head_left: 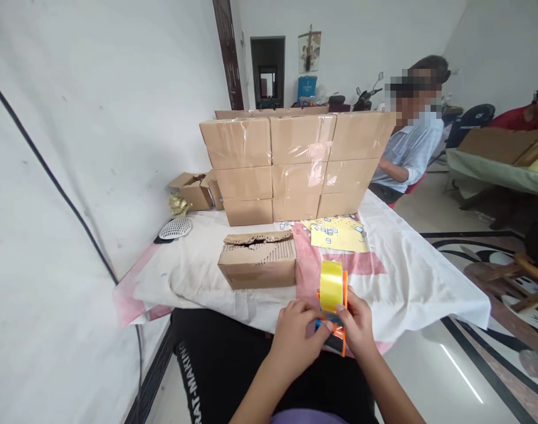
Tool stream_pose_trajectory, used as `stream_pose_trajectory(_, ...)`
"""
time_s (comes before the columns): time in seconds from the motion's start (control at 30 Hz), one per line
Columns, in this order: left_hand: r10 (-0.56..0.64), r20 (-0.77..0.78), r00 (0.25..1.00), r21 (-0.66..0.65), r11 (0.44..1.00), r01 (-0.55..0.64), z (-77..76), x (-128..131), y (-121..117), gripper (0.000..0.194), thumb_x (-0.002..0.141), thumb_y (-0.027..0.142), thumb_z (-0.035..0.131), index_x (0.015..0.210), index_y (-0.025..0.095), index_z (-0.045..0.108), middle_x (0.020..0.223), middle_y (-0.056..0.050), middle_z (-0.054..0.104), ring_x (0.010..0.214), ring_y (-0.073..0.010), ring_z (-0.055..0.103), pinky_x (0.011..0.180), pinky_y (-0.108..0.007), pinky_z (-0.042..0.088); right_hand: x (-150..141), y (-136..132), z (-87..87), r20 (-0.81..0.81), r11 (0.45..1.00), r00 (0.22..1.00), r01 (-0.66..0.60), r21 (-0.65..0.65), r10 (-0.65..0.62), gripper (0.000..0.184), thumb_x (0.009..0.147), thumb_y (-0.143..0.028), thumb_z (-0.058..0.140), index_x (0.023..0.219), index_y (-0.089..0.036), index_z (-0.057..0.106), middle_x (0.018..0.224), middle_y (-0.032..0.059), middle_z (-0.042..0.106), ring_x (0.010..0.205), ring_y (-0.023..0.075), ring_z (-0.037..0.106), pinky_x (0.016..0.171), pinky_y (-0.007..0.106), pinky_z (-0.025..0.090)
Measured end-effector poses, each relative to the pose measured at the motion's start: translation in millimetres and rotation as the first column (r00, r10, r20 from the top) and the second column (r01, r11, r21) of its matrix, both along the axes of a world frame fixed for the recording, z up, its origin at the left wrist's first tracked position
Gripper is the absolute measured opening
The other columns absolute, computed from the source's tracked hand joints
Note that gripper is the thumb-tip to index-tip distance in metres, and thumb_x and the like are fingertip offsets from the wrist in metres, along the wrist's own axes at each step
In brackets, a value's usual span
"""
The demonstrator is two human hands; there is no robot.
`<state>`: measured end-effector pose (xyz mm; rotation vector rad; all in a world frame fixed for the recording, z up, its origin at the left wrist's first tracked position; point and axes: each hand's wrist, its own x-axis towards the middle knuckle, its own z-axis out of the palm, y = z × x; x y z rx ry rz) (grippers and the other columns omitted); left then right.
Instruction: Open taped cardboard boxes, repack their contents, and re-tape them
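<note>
A tape dispenser (pixel 345 288) with an orange frame carries a wide roll of yellow tape (pixel 331 285). My right hand (pixel 358 324) is closed round the dispenser's side, holding it above the near edge of the table. My left hand (pixel 299 333) is at the dispenser's lower end, thumb and fingers pinched together there; what lies between them is too small to make out, perhaps the tape's loose end. Left of the hands, on the cloth, sits a small cardboard box (pixel 260 268) with a ragged, torn top.
Taped cardboard boxes (pixel 298 176) form a stacked wall across the table. Before it lies a yellow sheet (pixel 339 234) with small pieces. A white perforated object (pixel 176 228) and an opened carton (pixel 193 191) stand left. A person (pixel 412 141) sits beyond the table's right side.
</note>
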<state>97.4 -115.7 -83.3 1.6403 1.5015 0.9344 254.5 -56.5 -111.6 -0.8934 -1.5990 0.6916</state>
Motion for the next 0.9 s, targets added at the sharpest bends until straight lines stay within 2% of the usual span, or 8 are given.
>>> stream_pose_trajectory(0.07, 0.000, 0.203, 0.979, -0.029, 1.000, 0.006, 1.2, 6, 0, 0.024, 0.090, 0.037, 0.061, 0.082, 0.023, 0.080, 0.101, -0.006, 0.068, 0.100, -0.0229, 0.063, 0.095, -0.040, 0.048, 0, 0, -2.8, -0.027, 1.000, 0.999, -0.018, 0.009, 0.018, 0.029, 0.090, -0.044, 0.060, 0.079, -0.019, 0.070, 0.075, 0.0046, 0.063, 0.068, 0.0214, 0.061, 0.061, 0.030, 0.051)
stream_pose_trajectory(0.2, 0.057, 0.503, 0.863, -0.108, 0.994, -0.003, -9.1, 22, 14, 0.029, 0.081, 0.044, 0.069, 0.075, 0.018, 0.079, 0.091, -0.007, 0.065, 0.093, -0.0231, 0.064, 0.089, -0.037, 0.050, 3, 3, -10.5, -0.225, 0.970, 0.970, -0.137, -0.200, 0.091, 0.033, 0.093, -0.050, 0.059, 0.090, -0.021, 0.073, 0.076, 0.0050, 0.068, 0.067, 0.0220, 0.063, 0.062, 0.031, 0.053)
stream_pose_trajectory(0.43, -0.011, 0.541, 0.841, -0.190, 0.973, 0.135, -27.0, 34, 45, 0.017, 0.075, 0.032, 0.074, 0.077, 0.017, 0.083, 0.085, -0.007, 0.073, 0.085, -0.0215, 0.069, 0.085, -0.035, 0.052, 15, 18, -34.2, -0.434, 0.943, 0.898, -0.078, -0.322, -0.074, 0.034, 0.081, -0.054, 0.074, 0.086, -0.020, 0.075, 0.080, 0.0060, 0.075, 0.069, 0.0238, 0.069, 0.064, 0.031, 0.057)
stream_pose_trajectory(0.5, -0.005, 0.529, 0.849, -0.166, 0.980, 0.109, -31.6, 40, 53, 0.016, 0.076, 0.029, 0.072, 0.079, 0.018, 0.083, 0.086, -0.006, 0.073, 0.087, -0.0213, 0.068, 0.084, -0.033, 0.051, 16, 25, -31.8, -0.495, 0.893, 0.861, -0.124, -0.432, -0.120, 0.034, 0.078, -0.053, 0.077, 0.089, -0.021, 0.075, 0.079, 0.0054, 0.075, 0.070, 0.0247, 0.071, 0.062, 0.032, 0.058)
stream_pose_trajectory(0.57, 0.005, 0.513, 0.859, -0.135, 0.988, 0.074, -35.9, 46, 61, 0.016, 0.079, 0.027, 0.070, 0.078, 0.018, 0.082, 0.085, -0.006, 0.073, 0.087, -0.0210, 0.067, 0.083, -0.032, 0.050, 15, 36, -25.0, -0.536, 0.796, 0.835, -0.240, -0.555, -0.123, 0.037, 0.079, -0.054, 0.075, 0.095, -0.021, 0.074, 0.083, 0.0075, 0.077, 0.073, 0.0263, 0.073, 0.063, 0.034, 0.060)
stream_pose_trajectory(0.67, -0.002, 0.485, 0.875, -0.108, 0.992, 0.062, -38.5, 51, 72, 0.017, 0.081, 0.022, 0.066, 0.074, 0.017, 0.080, 0.081, -0.005, 0.072, 0.084, -0.0204, 0.067, 0.079, -0.032, 0.051, 13, 52, -16.2, -0.512, 0.695, 0.851, -0.296, -0.655, -0.120, 0.039, 0.082, -0.055, 0.074, 0.097, -0.018, 0.073, 0.085, 0.0109, 0.078, 0.072, 0.0275, 0.074, 0.066, 0.038, 0.061)
stream_pose_trajectory(0.83, 0.033, 0.316, 0.948, -0.044, 0.999, -0.021, -26.2, 39, 81, 0.019, 0.084, 0.022, 0.064, 0.069, 0.019, 0.076, 0.091, -0.006, 0.065, 0.092, -0.0212, 0.062, 0.089, -0.037, 0.047, 7, 68, -24.8, -0.391, 0.870, 0.914, -0.100, -0.482, -0.112, 0.037, 0.081, -0.052, 0.078, 0.097, -0.021, 0.067, 0.083, 0.0064, 0.077, 0.074, 0.0236, 0.074, 0.068, 0.033, 0.060)
stream_pose_trajectory(0.9, 0.036, 0.229, 0.973, -0.012, 0.999, -0.034, -18.8, 32, 82, 0.020, 0.083, 0.023, 0.066, 0.065, 0.020, 0.074, 0.095, -0.006, 0.062, 0.096, -0.0213, 0.059, 0.093, -0.038, 0.043, 4, 70, -32.0, -0.355, 0.903, 0.932, -0.092, -0.419, -0.070, 0.036, 0.083, -0.052, 0.077, 0.099, -0.022, 0.067, 0.089, 0.0063, 0.077, 0.078, 0.0227, 0.074, 0.070, 0.033, 0.060)
